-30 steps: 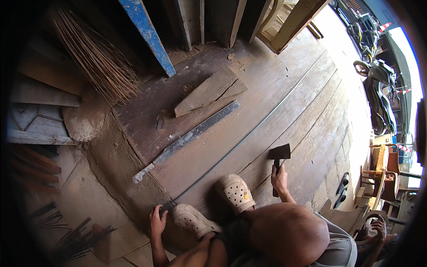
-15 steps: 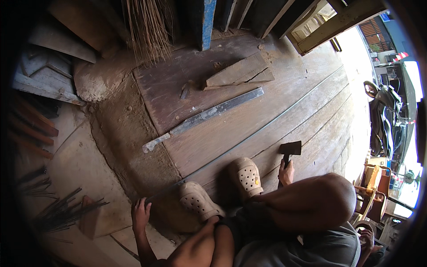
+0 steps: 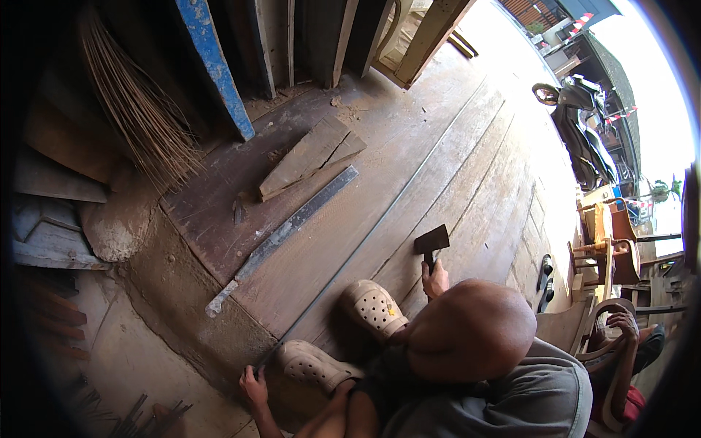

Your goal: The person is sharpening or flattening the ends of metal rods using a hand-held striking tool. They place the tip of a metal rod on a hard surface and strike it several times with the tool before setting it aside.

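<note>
My left hand [image 3: 255,387] is closed round the near end of a long thin metal rod [image 3: 365,237], just left of my feet. The rod runs away from me across the worn wooden boards [image 3: 438,208]. In my right hand [image 3: 436,279] is the handle of a hatchet [image 3: 432,239], its flat dark head held over the boards. Part of its handle is hidden by my fingers and knee. Beige clogs [image 3: 374,310] are on my feet, between my hands. A flat grey metal bar [image 3: 292,225] and a cracked wooden block [image 3: 310,157] lie beyond the rod.
A stick broom [image 3: 139,109], a blue-painted post [image 3: 215,69] and upright boards stand along the far side. Thin dark rods lie at lower left. At right are sandals [image 3: 545,283], wooden chairs [image 3: 610,237], a parked motorbike [image 3: 580,135], and another person's hand [image 3: 624,323] on a curved wooden piece.
My view has turned and shifted right, so the floor things appear farther left and tilted. Both hands keep their holds. More of the other person now shows at right.
</note>
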A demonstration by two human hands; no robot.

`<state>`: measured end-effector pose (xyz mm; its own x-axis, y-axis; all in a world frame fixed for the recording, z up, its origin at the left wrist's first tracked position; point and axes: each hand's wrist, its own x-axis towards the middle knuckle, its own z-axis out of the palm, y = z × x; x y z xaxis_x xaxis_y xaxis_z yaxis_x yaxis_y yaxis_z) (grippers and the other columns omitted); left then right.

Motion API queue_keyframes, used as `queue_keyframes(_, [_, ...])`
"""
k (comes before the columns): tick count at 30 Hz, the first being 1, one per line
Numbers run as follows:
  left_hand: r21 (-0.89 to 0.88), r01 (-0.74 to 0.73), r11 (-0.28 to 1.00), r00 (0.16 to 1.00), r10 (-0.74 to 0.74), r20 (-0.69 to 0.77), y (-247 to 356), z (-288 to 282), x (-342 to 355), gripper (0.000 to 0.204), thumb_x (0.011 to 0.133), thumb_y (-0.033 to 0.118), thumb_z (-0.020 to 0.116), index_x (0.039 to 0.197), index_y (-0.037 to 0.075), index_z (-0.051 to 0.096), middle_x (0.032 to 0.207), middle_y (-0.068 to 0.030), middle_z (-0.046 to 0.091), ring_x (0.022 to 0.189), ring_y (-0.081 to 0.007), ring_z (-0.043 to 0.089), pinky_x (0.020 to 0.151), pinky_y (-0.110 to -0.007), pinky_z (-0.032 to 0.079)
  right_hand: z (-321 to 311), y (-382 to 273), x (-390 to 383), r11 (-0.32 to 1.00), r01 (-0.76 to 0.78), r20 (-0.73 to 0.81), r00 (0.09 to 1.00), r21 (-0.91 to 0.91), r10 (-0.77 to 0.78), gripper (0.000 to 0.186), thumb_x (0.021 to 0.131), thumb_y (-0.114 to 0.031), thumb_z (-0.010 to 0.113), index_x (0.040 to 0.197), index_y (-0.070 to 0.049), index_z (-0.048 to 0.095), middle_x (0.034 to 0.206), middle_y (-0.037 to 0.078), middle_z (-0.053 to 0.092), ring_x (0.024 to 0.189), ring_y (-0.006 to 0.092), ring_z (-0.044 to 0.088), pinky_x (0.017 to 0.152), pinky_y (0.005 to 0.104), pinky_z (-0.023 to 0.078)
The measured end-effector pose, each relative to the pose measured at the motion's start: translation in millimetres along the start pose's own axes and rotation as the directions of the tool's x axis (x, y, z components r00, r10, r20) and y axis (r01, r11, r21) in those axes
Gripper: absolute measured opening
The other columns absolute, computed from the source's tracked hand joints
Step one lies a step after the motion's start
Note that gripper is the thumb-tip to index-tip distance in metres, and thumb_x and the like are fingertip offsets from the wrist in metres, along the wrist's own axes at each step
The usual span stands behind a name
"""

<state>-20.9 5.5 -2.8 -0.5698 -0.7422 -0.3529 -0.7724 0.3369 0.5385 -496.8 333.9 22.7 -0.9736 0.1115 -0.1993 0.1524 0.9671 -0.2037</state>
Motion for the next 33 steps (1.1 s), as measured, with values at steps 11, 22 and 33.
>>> queue_keyframes(11, [0.194, 0.109, 0.975, 0.992, -0.120, 0.042, -109, -109, -57, 0.031, 0.093, 0.023, 0.057, 0.096, -0.007, 0.059, 0.082, -0.0260, 0.062, 0.082, -0.0448, 0.060, 0.073, -0.049, 0.046, -4, -15, -15, 0.999, -0.022, 0.048, 0.999, 0.026, 0.020, 0.041, 0.092, -0.037, 0.059, 0.117, -0.005, 0.050, 0.092, 0.031, 0.066, 0.091, 0.0505, 0.062, 0.077, 0.0558, 0.049])
queue_keyframes(22, [-0.027, 0.113, 0.993, 0.972, -0.104, 0.209, 17, -32, 38, 0.059, 0.096, 0.044, 0.054, 0.078, -0.013, 0.060, 0.076, -0.0328, 0.057, 0.077, -0.0524, 0.055, 0.067, -0.055, 0.042, -13, -23, -19, 0.979, 0.126, 0.032, 0.991, 0.159, -0.133, 0.038, 0.095, -0.032, 0.057, 0.113, 0.001, 0.051, 0.087, 0.033, 0.064, 0.086, 0.0509, 0.063, 0.072, 0.0527, 0.049])
queue_keyframes(33, [0.047, 0.239, 0.970, 0.967, -0.242, 0.077, 18, -5, 10, 0.055, 0.091, 0.048, 0.061, 0.096, -0.006, 0.067, 0.092, -0.0281, 0.065, 0.091, -0.0493, 0.055, 0.088, -0.050, 0.042, -14, -10, -6, 0.971, 0.182, 0.025, 0.982, 0.153, -0.188, 0.038, 0.097, -0.036, 0.056, 0.100, 0.002, 0.051, 0.068, 0.026, 0.062, 0.059, 0.0411, 0.064, 0.055, 0.0482, 0.048])
